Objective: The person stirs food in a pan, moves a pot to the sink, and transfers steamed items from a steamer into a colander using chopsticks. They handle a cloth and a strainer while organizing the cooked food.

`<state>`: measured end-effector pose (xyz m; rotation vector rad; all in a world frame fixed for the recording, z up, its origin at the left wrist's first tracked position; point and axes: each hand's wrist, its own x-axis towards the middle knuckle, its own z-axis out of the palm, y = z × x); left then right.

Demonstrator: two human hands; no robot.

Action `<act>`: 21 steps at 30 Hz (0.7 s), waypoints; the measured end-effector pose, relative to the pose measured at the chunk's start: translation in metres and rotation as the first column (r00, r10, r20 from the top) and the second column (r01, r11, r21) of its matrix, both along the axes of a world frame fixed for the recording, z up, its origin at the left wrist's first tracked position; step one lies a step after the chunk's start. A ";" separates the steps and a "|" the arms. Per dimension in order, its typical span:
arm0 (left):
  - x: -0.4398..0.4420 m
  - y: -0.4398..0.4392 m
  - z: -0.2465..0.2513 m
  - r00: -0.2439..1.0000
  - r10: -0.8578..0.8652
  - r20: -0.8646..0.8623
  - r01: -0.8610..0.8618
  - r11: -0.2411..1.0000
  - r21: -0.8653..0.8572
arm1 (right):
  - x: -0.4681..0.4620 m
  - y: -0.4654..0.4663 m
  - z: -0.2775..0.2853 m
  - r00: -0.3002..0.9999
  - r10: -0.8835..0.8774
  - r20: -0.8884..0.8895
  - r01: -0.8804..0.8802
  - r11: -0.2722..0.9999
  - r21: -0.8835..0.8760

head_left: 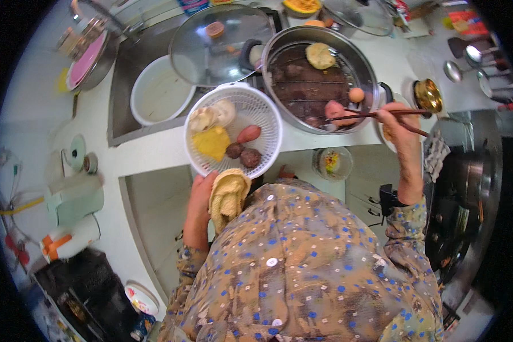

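Observation:
My left hand grips the near rim of a white plastic colander basket, with a yellow cloth bunched against its fingers. White steamed buns, a yellow squash-like piece, a reddish sweet potato and two dark round roots lie in the basket. My right hand holds dark chopsticks over a large steel pot. The chopstick tips meet a pink sweet potato inside the pot. An egg and a pale flat bun also lie there.
A glass lid leans across the sink, beside a white basin. A gold-coloured bowl and ladles stand to the right. Below the counter edge is a clear bowl with scraps.

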<state>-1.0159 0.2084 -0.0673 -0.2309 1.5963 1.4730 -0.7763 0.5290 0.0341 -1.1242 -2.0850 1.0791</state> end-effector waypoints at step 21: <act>-0.003 -0.001 -0.010 0.999 -0.007 0.042 0.001 0.990 0.143 | -0.071 -0.095 0.015 0.858 0.449 -0.249 -0.496 0.849 -0.181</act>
